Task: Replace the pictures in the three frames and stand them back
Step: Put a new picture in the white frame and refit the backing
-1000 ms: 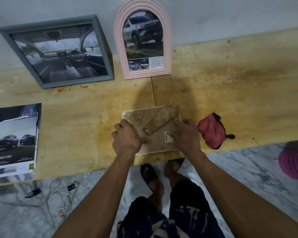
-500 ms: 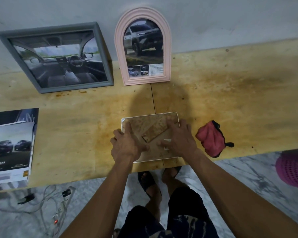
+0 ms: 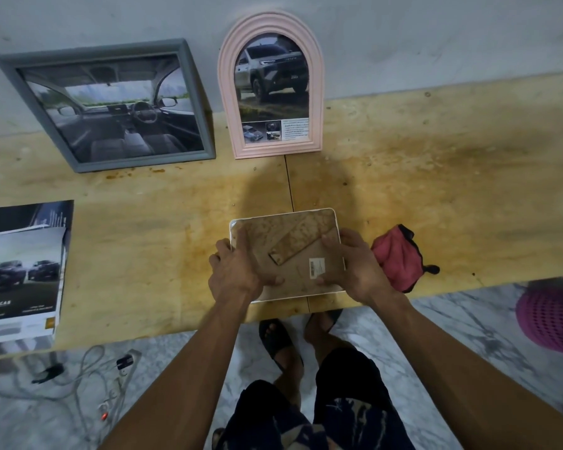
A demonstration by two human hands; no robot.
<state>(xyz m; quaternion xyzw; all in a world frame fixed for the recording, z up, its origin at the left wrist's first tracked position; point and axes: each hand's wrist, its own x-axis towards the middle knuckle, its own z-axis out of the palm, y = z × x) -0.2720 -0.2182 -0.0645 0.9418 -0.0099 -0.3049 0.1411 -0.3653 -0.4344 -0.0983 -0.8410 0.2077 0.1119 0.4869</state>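
Note:
A white-rimmed frame (image 3: 301, 219) lies face down near the table's front edge, its brown backing board and folded stand leg showing. My left hand (image 3: 236, 272) grips its left edge, thumb on the backing. My right hand (image 3: 351, 269) grips its right edge, fingers resting near a barcode sticker. A grey square frame (image 3: 111, 105) with a car-interior picture leans against the wall at the back left. Beside it stands a pink arched frame (image 3: 270, 86) with a pickup-truck picture.
A stack of car brochures (image 3: 20, 271) lies at the table's left. A crumpled red cloth (image 3: 395, 258) sits right of the white frame. Cables and a power strip (image 3: 111, 381) lie on the marble floor. A pink mesh object (image 3: 553, 316) is at the right edge.
My right hand has slid from the backing's middle to the frame's right edge. The stand leg lies flat now. My left hand stays on the left edge.

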